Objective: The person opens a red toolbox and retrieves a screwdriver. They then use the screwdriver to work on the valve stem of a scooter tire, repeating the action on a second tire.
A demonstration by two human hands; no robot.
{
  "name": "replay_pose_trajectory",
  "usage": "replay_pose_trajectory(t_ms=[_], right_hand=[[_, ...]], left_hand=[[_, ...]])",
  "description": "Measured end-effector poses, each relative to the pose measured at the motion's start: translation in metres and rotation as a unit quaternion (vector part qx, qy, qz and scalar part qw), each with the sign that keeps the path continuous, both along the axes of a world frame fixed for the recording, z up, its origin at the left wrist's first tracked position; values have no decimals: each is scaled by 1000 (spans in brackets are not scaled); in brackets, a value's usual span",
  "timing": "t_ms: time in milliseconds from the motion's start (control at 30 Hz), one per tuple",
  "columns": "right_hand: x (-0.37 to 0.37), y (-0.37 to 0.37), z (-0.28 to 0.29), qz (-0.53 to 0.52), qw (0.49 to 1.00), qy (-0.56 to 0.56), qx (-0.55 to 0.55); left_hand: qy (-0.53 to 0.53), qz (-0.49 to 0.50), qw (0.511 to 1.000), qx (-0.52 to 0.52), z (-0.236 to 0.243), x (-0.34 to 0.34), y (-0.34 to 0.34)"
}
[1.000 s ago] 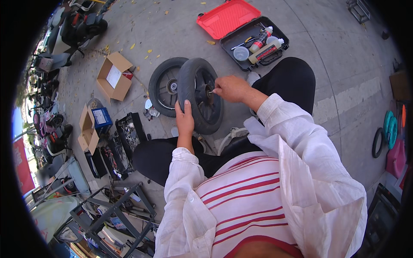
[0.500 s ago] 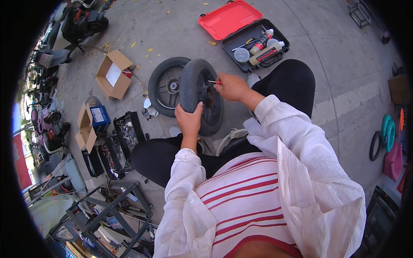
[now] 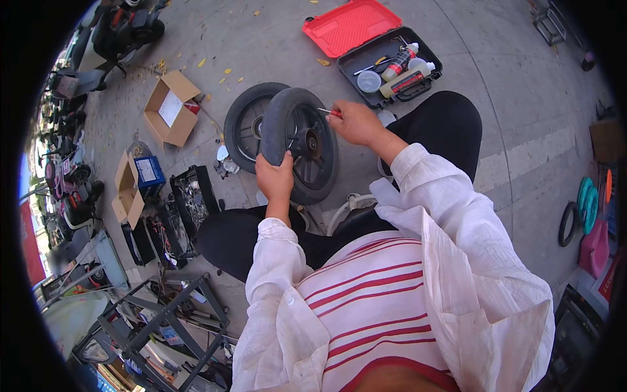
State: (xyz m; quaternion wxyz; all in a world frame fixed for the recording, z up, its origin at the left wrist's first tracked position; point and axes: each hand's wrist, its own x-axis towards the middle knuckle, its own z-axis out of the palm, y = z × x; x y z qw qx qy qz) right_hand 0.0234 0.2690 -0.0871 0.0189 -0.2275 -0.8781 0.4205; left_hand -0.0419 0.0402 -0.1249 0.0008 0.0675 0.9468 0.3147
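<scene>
A small wheel with a black tyre (image 3: 281,121) stands tilted in front of me, its spokes and hub facing right. My left hand (image 3: 275,178) is closed on the near left side of that tyre, the thumb over its edge. In my right hand (image 3: 358,123) is a red-handled screwdriver (image 3: 334,113), gripped in closed fingers. Its thin metal shaft points left toward the tyre's upper right edge; whether the tip touches is too small to tell. Behind the held wheel, a second wheel (image 3: 236,124) lies on the ground, partly covered by it.
An open toolbox (image 3: 428,83) with a red lid (image 3: 353,27) holds bottles and a clear cup. At left are an open cardboard box (image 3: 186,134), a blue box (image 3: 149,171) and black trays of parts (image 3: 196,196). A metal frame (image 3: 166,320) stands near left; parked scooters (image 3: 124,39) line the far left.
The held wheel has turned and tilted so more of its hub face shows. My left hand has shifted slightly left; my right hand with the screwdriver has moved slightly up and right, away from the hub.
</scene>
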Motion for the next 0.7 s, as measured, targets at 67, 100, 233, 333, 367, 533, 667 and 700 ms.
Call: replay_pose_trajectory(t_ms=[67,100,233,333,367,533,667,700], right_hand=[[-1,4,-2,-13,1000,10,-8],[-1,5,-4,-25,1000,15,-7],[-1,9,-3,-42,999,34,5],[-1,10,16,4,1000,-8,13],[-2,10,23,25,999,-32,15],[2,4,15,108,987,89,81],[4,0,11,266,946,118,142],[5,-2,10,274,943,108,156]], left_hand=[[7,-4,1000,12,0,-1,0],[9,-3,1000,20,0,-1,-1],[-32,-27,998,41,2,-6,-11],[-43,-70,996,46,-4,-4,-23],[-47,-95,993,48,-4,-3,-27],[-81,-205,974,60,14,9,-36],[-80,-250,964,27,17,12,-42],[-72,-254,964,22,18,14,-41]])
